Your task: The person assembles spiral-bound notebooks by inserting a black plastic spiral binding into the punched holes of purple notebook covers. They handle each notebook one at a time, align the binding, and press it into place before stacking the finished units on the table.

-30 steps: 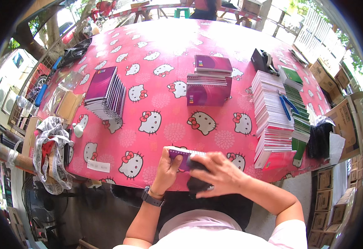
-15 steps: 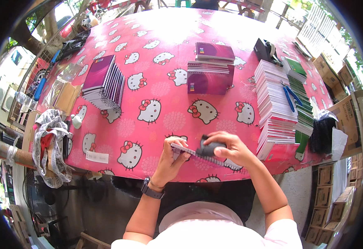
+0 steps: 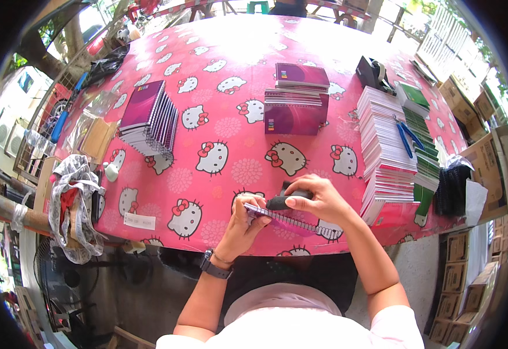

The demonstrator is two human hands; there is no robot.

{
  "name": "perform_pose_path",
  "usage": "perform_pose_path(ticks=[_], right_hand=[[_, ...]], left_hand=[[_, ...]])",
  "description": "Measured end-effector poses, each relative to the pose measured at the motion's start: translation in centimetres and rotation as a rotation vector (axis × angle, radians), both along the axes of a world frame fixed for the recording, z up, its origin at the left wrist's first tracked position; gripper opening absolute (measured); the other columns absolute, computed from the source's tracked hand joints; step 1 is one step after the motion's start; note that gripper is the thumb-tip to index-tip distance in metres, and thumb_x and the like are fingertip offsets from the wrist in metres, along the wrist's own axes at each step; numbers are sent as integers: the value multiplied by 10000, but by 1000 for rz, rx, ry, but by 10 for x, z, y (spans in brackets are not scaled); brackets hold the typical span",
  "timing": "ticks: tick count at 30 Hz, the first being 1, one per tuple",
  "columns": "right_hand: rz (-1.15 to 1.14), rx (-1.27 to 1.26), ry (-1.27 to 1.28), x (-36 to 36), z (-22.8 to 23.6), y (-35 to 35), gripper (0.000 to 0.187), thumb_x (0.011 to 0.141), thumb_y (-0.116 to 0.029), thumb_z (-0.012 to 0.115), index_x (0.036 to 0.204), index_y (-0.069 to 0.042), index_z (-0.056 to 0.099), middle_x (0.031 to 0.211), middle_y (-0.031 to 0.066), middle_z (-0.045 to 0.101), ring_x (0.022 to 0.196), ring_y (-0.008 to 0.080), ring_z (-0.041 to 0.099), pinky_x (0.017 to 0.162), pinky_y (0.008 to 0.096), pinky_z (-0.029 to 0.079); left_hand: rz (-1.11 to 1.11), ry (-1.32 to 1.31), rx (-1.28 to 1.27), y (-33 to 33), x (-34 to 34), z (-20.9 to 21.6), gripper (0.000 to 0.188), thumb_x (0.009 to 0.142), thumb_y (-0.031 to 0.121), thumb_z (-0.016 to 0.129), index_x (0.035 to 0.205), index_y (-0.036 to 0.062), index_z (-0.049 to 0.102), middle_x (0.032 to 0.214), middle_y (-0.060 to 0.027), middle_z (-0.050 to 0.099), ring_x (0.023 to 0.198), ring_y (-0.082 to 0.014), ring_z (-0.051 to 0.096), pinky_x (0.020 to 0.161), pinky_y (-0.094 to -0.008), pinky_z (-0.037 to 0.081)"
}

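Near the table's front edge, my left hand (image 3: 244, 228) grips one end of a purple spiral notebook (image 3: 283, 223). The notebook is tilted, with its wire binding facing up and slanting down to the right. Above the binding, my right hand (image 3: 321, 200) is closed around a dark grey, rounded object (image 3: 282, 200); its kind is hard to make out. The object's lower end is at or just above the wire coil, close to my left fingers. Part of the notebook's cover is hidden behind my left hand.
A stack of purple notebooks (image 3: 148, 119) stands at left, another (image 3: 293, 110) at the middle back. At right are a long row of white-paged books (image 3: 382, 134), green notebooks (image 3: 427, 174), blue-handled pliers (image 3: 406, 138) and a black tape dispenser (image 3: 374, 72). A plastic bag (image 3: 74, 203) hangs at the left edge.
My right hand has shifted slightly left and down, bringing the dark object nearer the notebook's left end. The notebook has tipped a little, showing more of its coil.
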State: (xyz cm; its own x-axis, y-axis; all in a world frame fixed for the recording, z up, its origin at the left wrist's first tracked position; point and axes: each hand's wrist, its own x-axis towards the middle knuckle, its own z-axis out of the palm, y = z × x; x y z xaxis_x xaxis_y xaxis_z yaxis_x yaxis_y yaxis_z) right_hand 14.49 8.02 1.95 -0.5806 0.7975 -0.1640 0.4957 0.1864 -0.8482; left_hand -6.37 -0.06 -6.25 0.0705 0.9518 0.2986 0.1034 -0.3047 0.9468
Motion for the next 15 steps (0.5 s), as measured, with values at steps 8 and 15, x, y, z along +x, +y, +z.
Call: perform_pose_path(ticks=[8, 15], right_hand=[[-78, 587, -174, -4, -13, 4, 554, 702, -459, 781, 1043, -42, 653, 1173, 172, 574, 1113, 306, 508, 914, 409, 449], [5, 627, 26, -11, 14, -24, 558, 659, -343, 824, 1095, -72, 607, 1131, 118, 599, 1080, 313, 509, 940, 432, 408]], left_hand=[[-23, 41, 43, 1, 0, -4, 397, 836, -8, 662, 1088, 51, 361, 1067, -110, 458, 1029, -255, 488, 869, -364, 425], [-77, -251, -265, -3, -2, 14, 340, 920, 18, 571, 1232, 77, 449, 1048, -40, 468, 896, -104, 487, 772, -268, 452]])
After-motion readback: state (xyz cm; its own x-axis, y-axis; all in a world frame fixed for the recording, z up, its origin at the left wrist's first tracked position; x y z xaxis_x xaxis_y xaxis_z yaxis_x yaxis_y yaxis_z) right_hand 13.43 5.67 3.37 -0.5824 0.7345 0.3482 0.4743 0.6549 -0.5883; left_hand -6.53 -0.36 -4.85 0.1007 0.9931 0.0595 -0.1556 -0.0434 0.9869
